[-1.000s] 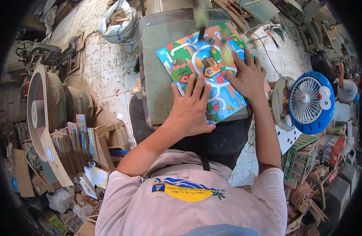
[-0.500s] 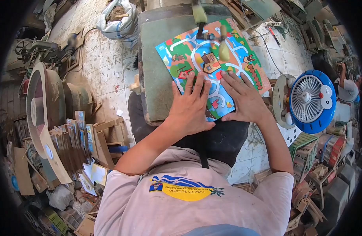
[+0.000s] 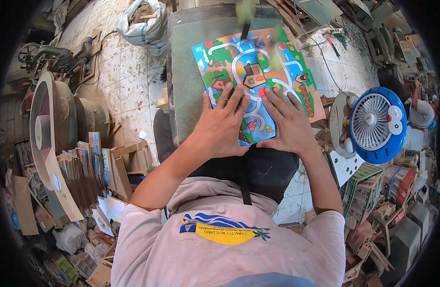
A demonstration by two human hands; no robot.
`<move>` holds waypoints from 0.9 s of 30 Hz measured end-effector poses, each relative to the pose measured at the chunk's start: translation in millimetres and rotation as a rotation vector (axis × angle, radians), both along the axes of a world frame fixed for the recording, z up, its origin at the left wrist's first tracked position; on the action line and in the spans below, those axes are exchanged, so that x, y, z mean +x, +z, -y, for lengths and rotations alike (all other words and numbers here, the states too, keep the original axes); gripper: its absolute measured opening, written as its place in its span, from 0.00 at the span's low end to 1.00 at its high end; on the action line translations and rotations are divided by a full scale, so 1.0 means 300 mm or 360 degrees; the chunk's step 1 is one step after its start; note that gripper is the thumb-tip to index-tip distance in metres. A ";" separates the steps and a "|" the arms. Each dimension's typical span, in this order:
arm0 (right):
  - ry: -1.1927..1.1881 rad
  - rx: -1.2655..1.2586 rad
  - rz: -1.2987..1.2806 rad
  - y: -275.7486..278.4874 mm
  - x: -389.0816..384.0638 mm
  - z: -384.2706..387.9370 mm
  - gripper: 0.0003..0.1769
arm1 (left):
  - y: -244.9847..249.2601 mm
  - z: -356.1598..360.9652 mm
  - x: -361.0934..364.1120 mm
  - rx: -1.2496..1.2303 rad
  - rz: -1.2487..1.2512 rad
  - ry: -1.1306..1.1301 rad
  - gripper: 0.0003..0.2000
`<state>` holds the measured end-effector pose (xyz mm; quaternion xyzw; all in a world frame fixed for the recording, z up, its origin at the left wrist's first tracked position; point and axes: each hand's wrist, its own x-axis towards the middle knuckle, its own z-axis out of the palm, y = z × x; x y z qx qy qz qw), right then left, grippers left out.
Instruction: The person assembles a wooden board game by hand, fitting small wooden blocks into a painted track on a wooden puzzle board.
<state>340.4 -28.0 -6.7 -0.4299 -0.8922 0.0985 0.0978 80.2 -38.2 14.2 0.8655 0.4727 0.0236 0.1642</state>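
Your printed board (image 3: pixel 252 52) sat on the bench (image 3: pixel 185 71), its right corner jutting past the edge, bare surface to its left. Your left hand (image 3: pixel 219 125) and right hand (image 3: pixel 291 125) pressed its near part, fingers (image 3: pixel 234 98) slightly spread. Half a second earlier, it was angled less clockwise.

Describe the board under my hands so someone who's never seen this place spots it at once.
Start with the broad grey-green surface at the top centre of the view. The board lies on it at a slant, with the left hand and right hand over its near part. Its bright print, with a house among winding white paths, sets it apart from the dull surface beneath.
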 end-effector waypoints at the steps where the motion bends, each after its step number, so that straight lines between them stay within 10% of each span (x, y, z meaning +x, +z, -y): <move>1: -0.0021 0.0009 -0.0015 0.001 -0.007 0.004 0.69 | 0.001 -0.003 -0.006 -0.0002 -0.0008 -0.0016 0.61; 27: -0.0350 -0.0038 -0.0068 0.000 -0.152 0.080 0.69 | 0.033 -0.086 -0.116 -0.0049 -0.0034 -0.0238 0.58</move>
